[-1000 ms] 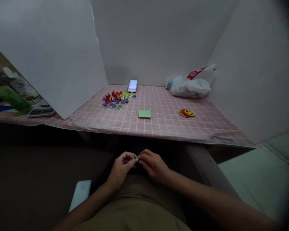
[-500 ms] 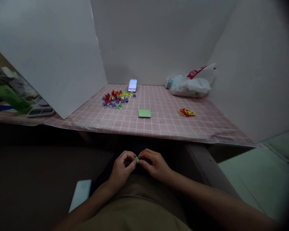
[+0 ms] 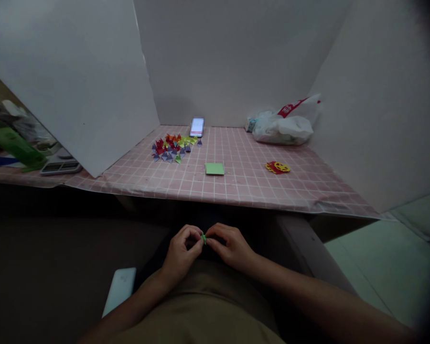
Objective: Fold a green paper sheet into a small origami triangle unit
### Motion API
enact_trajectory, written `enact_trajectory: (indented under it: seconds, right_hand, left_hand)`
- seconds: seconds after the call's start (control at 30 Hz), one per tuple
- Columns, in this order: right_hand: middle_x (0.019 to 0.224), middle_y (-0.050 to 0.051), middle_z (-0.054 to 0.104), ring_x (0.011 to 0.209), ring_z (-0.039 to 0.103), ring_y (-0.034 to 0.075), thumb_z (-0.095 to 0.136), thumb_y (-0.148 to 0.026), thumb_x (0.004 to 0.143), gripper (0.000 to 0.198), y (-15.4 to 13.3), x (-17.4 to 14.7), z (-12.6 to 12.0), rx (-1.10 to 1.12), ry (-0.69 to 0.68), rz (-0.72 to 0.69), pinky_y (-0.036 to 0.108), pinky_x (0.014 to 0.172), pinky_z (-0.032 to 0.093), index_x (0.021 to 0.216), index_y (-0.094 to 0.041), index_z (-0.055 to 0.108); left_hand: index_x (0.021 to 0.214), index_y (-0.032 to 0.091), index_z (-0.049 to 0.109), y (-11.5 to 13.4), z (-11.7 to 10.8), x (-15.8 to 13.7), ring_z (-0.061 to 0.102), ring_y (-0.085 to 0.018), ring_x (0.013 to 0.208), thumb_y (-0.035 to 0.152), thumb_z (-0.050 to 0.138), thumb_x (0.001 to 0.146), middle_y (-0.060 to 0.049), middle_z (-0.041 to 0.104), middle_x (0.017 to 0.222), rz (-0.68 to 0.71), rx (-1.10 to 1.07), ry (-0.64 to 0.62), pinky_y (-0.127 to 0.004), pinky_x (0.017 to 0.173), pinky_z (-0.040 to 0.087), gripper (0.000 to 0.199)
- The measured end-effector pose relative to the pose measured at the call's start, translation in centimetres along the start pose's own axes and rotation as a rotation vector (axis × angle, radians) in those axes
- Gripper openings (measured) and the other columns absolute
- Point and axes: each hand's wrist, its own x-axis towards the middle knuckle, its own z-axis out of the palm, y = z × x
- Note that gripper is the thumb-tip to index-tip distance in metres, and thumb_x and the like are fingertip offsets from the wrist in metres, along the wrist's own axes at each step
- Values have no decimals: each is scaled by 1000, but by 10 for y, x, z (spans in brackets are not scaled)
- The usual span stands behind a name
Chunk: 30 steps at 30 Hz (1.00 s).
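Observation:
A small piece of folded green paper (image 3: pixel 204 238) is held over my lap, below the table's front edge. My left hand (image 3: pixel 182 249) pinches its left side between thumb and fingers. From the other side, my right hand (image 3: pixel 231 244) pinches it with thumb and forefinger, and the fingertips hide part of it. On the table, straight ahead, lies a stack of square green paper (image 3: pixel 215 169). Farther left sits a cluster of small folded paper figures (image 3: pixel 170 148) in red, orange, yellow, purple and green.
A phone (image 3: pixel 197 127) leans at the back of the pink checked table (image 3: pixel 243 184). A white plastic bag (image 3: pixel 284 128) stands at back right, with red and yellow cutouts (image 3: pixel 277 167) before it. White panels surround the table; a scale (image 3: pixel 60 166) lies left. Beside me is a white device (image 3: pixel 120 289).
The green paper between my fingertips has turned slightly and looks more compact. Both hands stay in nearly the same place.

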Motion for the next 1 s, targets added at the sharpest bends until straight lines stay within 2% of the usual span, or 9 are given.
enact_trajectory:
  seconds: [0.17, 0.33, 0.5, 0.57, 0.63, 0.83, 0.9, 0.97, 1.0]
  right_hand:
    - [81, 7, 67, 74, 62, 16, 53, -18, 90, 12, 1, -1, 2, -67, 16, -23, 27, 67, 48, 88, -16, 65]
    - [93, 9, 66, 80, 63, 17, 50, -17, 91, 13, 0, -4, 2, -228, -25, -81, 28, 71, 50, 91, -17, 63]
    - [101, 11, 65, 85, 62, 19, 48, -15, 90, 12, -2, -4, 2, -306, 9, -142, 32, 74, 49, 89, -18, 60]
    - [97, 10, 65, 85, 60, 20, 49, -13, 88, 11, -2, -3, 3, -259, 29, -137, 33, 74, 48, 86, -18, 59]
    - [89, 7, 64, 80, 59, 18, 49, -12, 87, 11, 0, -1, 2, -151, 66, -75, 31, 72, 47, 83, -18, 57]
    - [63, -2, 57, 60, 53, 13, 52, -16, 84, 12, 10, 4, 3, 240, 117, 303, 24, 56, 42, 72, -18, 54]
    - [62, -3, 56, 57, 53, 12, 52, -18, 85, 10, 12, 4, 5, 333, 105, 332, 24, 55, 42, 75, -19, 52]
    - [65, -3, 56, 58, 54, 12, 51, -18, 86, 2, 12, 3, 7, 366, 109, 307, 24, 56, 43, 84, -19, 52]
    - [69, -3, 57, 61, 55, 12, 52, -17, 86, 5, 11, 2, 7, 355, 110, 278, 24, 58, 44, 89, -20, 53]
  left_hand:
    - [75, 19, 56, -1, 0, 0, 59, -18, 85, 21, 59, 82, -5, 61, 91, -28, -23, -13, -28, 74, 47, 8]
    - [75, 18, 56, -3, 0, 1, 59, -18, 85, 23, 60, 81, -6, 61, 92, -67, -58, -16, -28, 75, 47, 9]
    - [74, 18, 56, -3, 0, 1, 59, -19, 84, 25, 62, 79, -5, 62, 90, -92, -88, -24, -29, 74, 47, 10]
    - [73, 18, 56, -2, 1, 1, 58, -18, 83, 26, 63, 78, -5, 61, 89, -100, -113, -30, -28, 74, 46, 11]
    - [73, 18, 56, 0, 1, 1, 57, -18, 83, 27, 64, 77, -5, 61, 87, -113, -147, -40, -28, 74, 46, 12]
    - [70, 18, 55, 4, 0, 2, 55, -17, 78, 27, 67, 73, -4, 59, 88, -170, -291, -104, -28, 72, 45, 16]
    - [70, 17, 55, 4, 0, 3, 55, -16, 78, 27, 68, 73, -4, 59, 88, -183, -334, -122, -28, 71, 46, 16]
    - [71, 17, 55, 2, 0, 3, 55, -16, 78, 28, 68, 74, -4, 60, 89, -219, -386, -133, -28, 70, 47, 17]
    - [72, 17, 55, 2, 0, 3, 55, -16, 78, 30, 68, 74, -4, 60, 90, -240, -413, -132, -28, 70, 47, 18]
